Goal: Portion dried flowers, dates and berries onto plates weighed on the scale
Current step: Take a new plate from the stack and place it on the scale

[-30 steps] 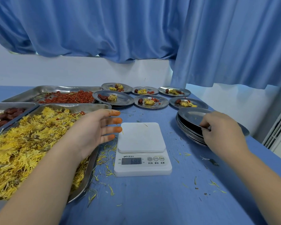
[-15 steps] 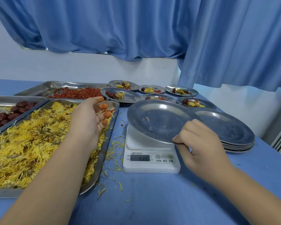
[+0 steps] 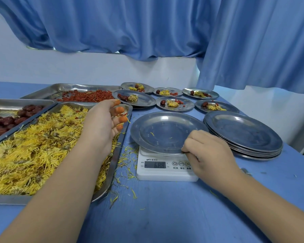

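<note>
Blue table (image 3: 165, 216), curtains (image 3: 147, 23) behind. Mid-frame, pinched empty plate (image 3: 165, 130) by near rim with right hand (image 3: 209, 153), atop scale (image 3: 165, 174); hung left hand (image 3: 102, 125) slack, empty, over dried flowers (image 3: 33, 151) at left. Next, probably: release, tare, gather flowers.

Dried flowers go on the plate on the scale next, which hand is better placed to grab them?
Left. The left hand hovers directly over the tray of yellow flowers with its fingers loose. The right hand pinches the near rim of the plate on the scale, across from that tray.
</note>
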`<state>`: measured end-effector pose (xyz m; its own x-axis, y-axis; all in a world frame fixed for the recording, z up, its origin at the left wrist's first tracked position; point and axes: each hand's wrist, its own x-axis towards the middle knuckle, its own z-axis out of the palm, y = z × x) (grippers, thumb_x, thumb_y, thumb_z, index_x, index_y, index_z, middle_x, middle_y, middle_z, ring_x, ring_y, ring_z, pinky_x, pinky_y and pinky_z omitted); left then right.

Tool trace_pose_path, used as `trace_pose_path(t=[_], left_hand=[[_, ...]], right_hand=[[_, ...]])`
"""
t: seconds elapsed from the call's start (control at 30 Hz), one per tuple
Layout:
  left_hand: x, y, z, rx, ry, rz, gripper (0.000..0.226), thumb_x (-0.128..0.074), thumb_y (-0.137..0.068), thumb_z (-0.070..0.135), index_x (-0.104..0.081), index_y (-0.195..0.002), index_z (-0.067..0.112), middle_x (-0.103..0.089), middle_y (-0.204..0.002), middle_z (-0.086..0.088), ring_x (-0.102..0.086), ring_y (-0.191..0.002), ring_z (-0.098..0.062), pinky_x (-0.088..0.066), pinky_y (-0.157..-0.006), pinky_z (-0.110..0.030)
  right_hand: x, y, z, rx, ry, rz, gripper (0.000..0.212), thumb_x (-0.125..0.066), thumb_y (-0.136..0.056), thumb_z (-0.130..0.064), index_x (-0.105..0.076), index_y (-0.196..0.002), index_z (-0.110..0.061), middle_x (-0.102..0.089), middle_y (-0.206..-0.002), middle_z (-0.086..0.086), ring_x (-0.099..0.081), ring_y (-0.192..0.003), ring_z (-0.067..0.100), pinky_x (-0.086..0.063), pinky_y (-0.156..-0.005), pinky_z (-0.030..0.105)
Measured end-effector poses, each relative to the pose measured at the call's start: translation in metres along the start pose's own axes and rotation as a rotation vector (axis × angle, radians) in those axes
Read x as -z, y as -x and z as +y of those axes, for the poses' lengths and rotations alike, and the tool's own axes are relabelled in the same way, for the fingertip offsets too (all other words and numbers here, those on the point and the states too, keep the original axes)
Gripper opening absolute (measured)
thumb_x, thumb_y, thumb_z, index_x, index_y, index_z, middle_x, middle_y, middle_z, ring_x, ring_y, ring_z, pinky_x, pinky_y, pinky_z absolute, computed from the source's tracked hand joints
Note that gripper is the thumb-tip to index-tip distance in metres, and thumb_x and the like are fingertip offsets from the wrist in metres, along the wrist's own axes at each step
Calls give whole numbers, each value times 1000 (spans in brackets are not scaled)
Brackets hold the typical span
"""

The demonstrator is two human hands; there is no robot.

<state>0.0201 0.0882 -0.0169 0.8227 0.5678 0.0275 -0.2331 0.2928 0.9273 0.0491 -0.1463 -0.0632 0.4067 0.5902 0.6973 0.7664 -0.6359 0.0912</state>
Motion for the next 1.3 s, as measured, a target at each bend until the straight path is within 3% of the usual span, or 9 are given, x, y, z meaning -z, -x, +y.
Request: trace_pose_path(t=[0.13,0.23,0.37,0.53,0.67,0.83,0.97,1.2,1.3], left_hand=[[0,1,0,-12,-11,-2,14,-48,-97,22,-61,-92,21,-63,-57,11,-56,-50,-7,-42,-56,-23],[1,0,-1,-17,-9,6,13,-49,-96,21,-61,-93,20,-62,-61,9,-57,-50,-8,-42,-55,-24],[1,-1,-1,-15,-11,9,12,-49,-96,21,-61,-95,21,-62,-62,9,-57,-49,-7,-41,-55,-24],[2,-3,-2,-17,-18,-2,12,-48,-96,21,-61,-94,22,-61,-65,8,-56,-50,-8,-41,-55,-24],[2,-3,-2,-19,-25,-8,13,-48,-95,21,-61,-95,22,-62,-62,10,-57,-49,-7,-42,-55,-23],[2,-3,-2,-21,-25,-6,11,-50,-94,21,-62,-94,22,-63,-61,9,-57,-49,-8,-42,-54,-23],[3,-3,-3,-25,-28,-9,11,-51,-94,21,-62,-93,22,-64,-61,10,-58,-49,-7,-43,-55,-24],[1,-3,-4,-22,-51,-32,12,-50,-94,20,-62,-96,21,-64,-61,10,-57,-51,-8,-43,-56,-24],[1,-2,-4,-24,-54,-40,12,-50,-95,20,-62,-96,20,-64,-61,9,-57,-52,-10,-41,-57,-25]], right_hand=[[3,0,-2,-53,7,-22,20,-70,-63,10,-64,-68,-9,-61,-68,3,-55,-59,29,-46,-45,35],[11,2,-4,-35,-34,-105,10,-76,-73,-8,-67,-74,-14,-66,-76,-1,-61,-66,26,-49,-52,33],[32,4,4,-100,-144,-153,11,-72,-80,-34,-66,-80,-25,-62,-81,-14,-56,-70,4,-47,-57,28],[49,9,21,-193,-183,-534,27,-52,-77,-63,-59,-86,-39,-55,-70,-22,-51,-71,-5,-42,-60,21],[43,11,16,-214,-137,-716,37,-52,-79,-67,-53,-108,-44,-57,-73,-19,-51,-68,-5,-46,-64,23],[40,16,11,-264,-140,-734,49,-43,-74,-75,-46,-114,-47,-57,-70,-14,-51,-62,-3,-39,-55,22],[36,16,5,-300,-121,-678,43,-45,-80,-69,-53,-108,-37,-52,-65,-11,-49,-60,3,-43,-56,26],[40,13,-14,-236,74,-677,41,-39,-84,-67,-53,-103,-33,-45,-66,-10,-46,-67,12,-34,-51,28],[40,13,-15,-224,59,-655,33,-39,-86,-57,-50,-97,-28,-50,-67,-8,-51,-68,16,-41,-56,31]])
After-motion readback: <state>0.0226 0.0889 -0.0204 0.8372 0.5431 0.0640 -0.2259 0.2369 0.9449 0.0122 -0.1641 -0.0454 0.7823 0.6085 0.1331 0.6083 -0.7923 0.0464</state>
